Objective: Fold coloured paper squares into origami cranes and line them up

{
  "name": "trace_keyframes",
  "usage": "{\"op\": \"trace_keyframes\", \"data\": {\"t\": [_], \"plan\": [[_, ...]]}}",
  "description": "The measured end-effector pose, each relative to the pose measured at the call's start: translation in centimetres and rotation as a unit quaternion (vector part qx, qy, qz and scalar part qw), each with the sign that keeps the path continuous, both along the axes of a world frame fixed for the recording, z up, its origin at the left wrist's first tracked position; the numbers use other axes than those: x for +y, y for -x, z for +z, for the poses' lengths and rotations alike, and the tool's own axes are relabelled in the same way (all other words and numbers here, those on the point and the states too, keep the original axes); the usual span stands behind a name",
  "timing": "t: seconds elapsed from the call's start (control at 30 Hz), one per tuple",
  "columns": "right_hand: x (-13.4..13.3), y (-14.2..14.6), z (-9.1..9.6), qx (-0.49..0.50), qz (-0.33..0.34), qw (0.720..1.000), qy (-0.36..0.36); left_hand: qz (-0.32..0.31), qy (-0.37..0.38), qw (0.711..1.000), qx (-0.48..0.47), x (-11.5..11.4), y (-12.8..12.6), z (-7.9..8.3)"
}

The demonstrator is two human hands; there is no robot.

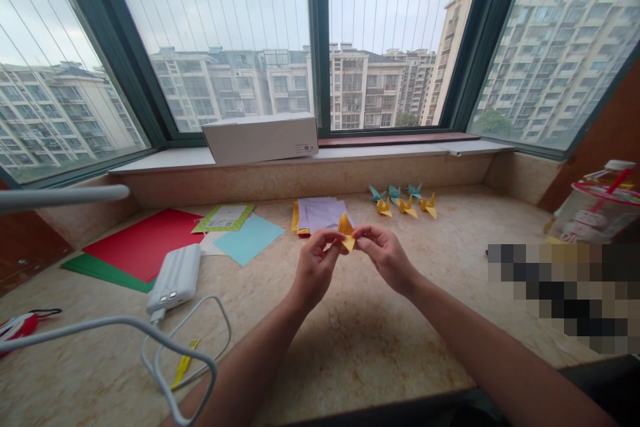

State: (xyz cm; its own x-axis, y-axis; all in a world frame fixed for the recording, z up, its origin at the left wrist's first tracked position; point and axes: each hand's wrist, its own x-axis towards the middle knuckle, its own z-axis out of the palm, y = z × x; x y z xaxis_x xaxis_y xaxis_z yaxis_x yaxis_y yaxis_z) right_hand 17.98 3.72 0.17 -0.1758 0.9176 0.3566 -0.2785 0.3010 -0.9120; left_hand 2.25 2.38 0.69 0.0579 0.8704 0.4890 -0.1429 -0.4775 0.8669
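Several tall window panes [215, 13] in dark green frames stand before you, with apartment blocks [220, 83] outside. Below them spreads your counter [425, 240], smooth and mottled beige like stone. On the ledge [380, 151] sits a long white box [260, 139]; you cannot tell what it holds. At your left, flat red paper [145, 240] overlaps green paper [107, 271], near a light blue sheet [253, 240]. To your right stands a clear plastic cup [583, 217] with a red straw in it, its other contents unclear. Your left hand [316, 263] and right hand [387, 255] pinch one pointed, folded yellow paper [347, 232] between nearly closed fingertips, above the counter. Beyond your right hand, three yellow birds [407, 208] and three blue birds [395, 194] of creased paper form two rows.
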Motion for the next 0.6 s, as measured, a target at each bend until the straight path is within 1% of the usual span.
{"op": "trace_keyframes", "data": {"t": [0.07, 0.17, 0.3, 0.43, 0.5, 0.6], "plan": [[0.02, -0.03, -0.08, 0.003, 0.012, 1.000, 0.002, 0.005, -0.002, 1.000, 0.014, -0.07, 0.10, 0.11], [-0.02, 0.04, 0.00, -0.016, -0.004, 1.000, 0.001, 0.013, 0.005, 1.000, 0.024, -0.13, 0.12, 0.14], [-0.01, 0.26, 0.14, -0.007, -0.035, 0.999, -0.009, -0.001, 0.020, 1.000, -0.011, 0.11, -0.12, -0.12], [0.22, 0.34, -0.07, 0.009, -0.042, 0.999, -0.015, -0.019, 0.044, 0.997, -0.059, 0.40, -0.20, -0.36], [0.33, 0.31, -0.21, 0.010, -0.044, 0.999, -0.016, -0.019, 0.055, 0.996, -0.063, 0.41, -0.12, -0.34], [0.39, 0.26, -0.34, 0.012, -0.054, 0.998, -0.021, -0.029, 0.073, 0.996, -0.038, 0.27, 0.00, -0.19]]}}
